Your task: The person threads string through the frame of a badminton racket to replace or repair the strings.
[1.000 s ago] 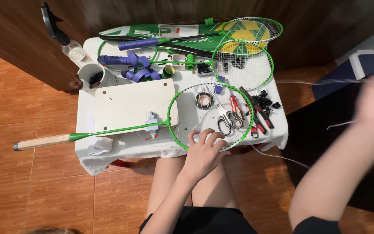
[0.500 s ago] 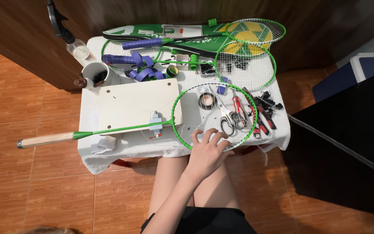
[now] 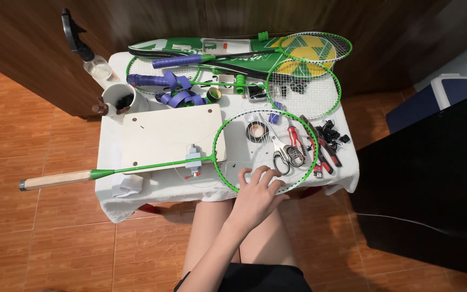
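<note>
My left hand (image 3: 258, 190) rests with its fingers spread on the near rim of an unstrung green badminton racket (image 3: 147, 166). The racket lies across a small white-clothed table (image 3: 109, 162), its wooden handle (image 3: 55, 179) sticking out to the left. A small grey clamp (image 3: 193, 157) sits at the racket's throat. Inside the hoop lie scissors (image 3: 282, 158), a roll of tape (image 3: 255, 131) and a red-handled screwdriver (image 3: 294, 138). A thin string (image 3: 406, 221) trails off over the floor at the lower right. My right hand is out of view.
A pale board (image 3: 163, 135) lies under the racket's shaft. At the back are strung green rackets (image 3: 304, 89), a green racket cover (image 3: 217, 46), purple grip tape (image 3: 179, 97), a white mug (image 3: 119, 98) and a spray bottle (image 3: 90, 59). Red pliers (image 3: 324, 151) and black clips (image 3: 331, 131) lie right. A black cabinet (image 3: 433, 178) stands right.
My right arm, raised and blurred at the right a second ago, has left the view. The string it pulled taut now lies lower. My left hand stays on the rim.
</note>
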